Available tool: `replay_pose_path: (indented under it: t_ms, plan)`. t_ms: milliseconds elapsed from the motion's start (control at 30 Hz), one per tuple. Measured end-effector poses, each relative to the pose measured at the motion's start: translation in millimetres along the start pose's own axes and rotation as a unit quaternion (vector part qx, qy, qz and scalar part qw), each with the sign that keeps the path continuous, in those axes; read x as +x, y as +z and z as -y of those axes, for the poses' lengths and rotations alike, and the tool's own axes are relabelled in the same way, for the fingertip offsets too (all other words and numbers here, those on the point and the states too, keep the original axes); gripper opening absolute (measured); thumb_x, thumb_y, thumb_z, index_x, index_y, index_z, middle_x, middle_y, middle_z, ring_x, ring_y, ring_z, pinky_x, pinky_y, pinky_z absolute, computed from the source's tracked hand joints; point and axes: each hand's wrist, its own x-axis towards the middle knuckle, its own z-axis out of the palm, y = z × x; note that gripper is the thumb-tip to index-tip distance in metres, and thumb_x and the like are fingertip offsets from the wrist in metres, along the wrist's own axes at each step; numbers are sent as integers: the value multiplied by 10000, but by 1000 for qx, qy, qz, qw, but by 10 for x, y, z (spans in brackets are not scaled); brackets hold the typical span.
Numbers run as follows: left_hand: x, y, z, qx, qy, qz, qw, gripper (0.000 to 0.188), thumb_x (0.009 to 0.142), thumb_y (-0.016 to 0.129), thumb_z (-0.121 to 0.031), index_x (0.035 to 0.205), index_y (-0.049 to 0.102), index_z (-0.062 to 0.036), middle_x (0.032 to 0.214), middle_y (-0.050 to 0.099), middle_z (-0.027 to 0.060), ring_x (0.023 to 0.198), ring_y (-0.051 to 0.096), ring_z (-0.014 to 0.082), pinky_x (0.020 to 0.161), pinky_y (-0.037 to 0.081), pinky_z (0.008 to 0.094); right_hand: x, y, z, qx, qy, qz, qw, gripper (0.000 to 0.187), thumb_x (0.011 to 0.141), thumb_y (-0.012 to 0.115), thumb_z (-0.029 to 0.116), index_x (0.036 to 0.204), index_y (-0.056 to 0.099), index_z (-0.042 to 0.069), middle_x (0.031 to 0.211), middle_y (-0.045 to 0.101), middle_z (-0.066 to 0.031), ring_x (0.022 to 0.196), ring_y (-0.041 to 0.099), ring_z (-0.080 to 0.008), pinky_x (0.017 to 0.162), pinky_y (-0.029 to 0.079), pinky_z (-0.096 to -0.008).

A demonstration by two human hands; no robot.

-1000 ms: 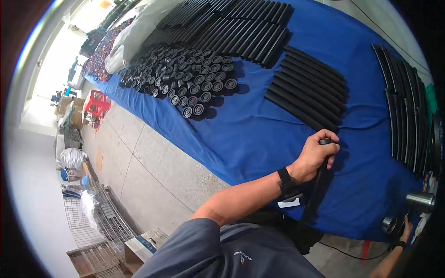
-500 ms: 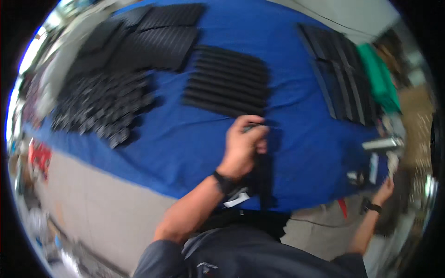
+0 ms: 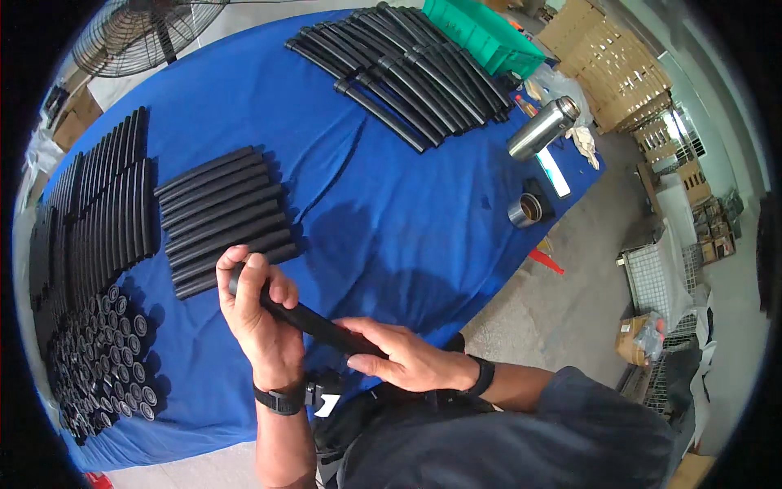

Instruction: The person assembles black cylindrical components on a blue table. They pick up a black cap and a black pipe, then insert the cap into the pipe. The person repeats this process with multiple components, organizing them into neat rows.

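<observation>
A black tube slants across in front of me, held in both hands above the blue cloth. My left hand is closed round its upper end, thumb along the top. Fingers of my right hand wrap its lower end near my body, partly hiding it. Just beyond my left hand, a row of similar black tubes lies side by side. At the near left stand many short round black pieces with ringed ends, tightly clustered.
More black tubes lie stacked at far left, and collared black tubes at the far side. A green bin, steel flask and steel cup stand along the right edge of the blue cloth. A fan stands beyond.
My right hand has come from pale cloth at the table's right edge to the tube. The view has turned to the right; my left hand keeps its closed grip.
</observation>
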Motion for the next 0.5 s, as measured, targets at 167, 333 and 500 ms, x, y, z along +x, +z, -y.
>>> replay_pose_path:
  t_ms: [167, 333, 500]
  plan:
    - [56, -247, -4, -1, 6, 33, 999, 95, 1002, 639, -122, 1063, 567, -106, 826, 555, 26, 624, 518, 127, 550, 437, 274, 73, -104, 54, -49, 22, 64, 997, 504, 1086, 518, 249, 1529, 375, 56, 848, 607, -104, 647, 586, -184, 652, 505, -344]
    - [60, -123, -68, -14, -11, 30, 999, 356, 1059, 544, -444, 1018, 594, -95, 868, 523, 28, 684, 502, 115, 586, 453, 254, 130, -93, 41, 26, 28, 44, 998, 495, 1087, 514, 255, 1522, 387, 58, 731, 550, -82, 556, 541, -170, 562, 460, -351]
    - [305, -381, 75, 28, 12, -10, 999, 313, 1056, 574, -372, 974, 587, -70, 811, 542, 34, 657, 525, 121, 554, 448, 270, 288, -57, -15, 10, 50, 39, 998, 496, 1083, 516, 240, 1513, 398, 24, 698, 535, -138, 546, 540, -231, 564, 450, -399]
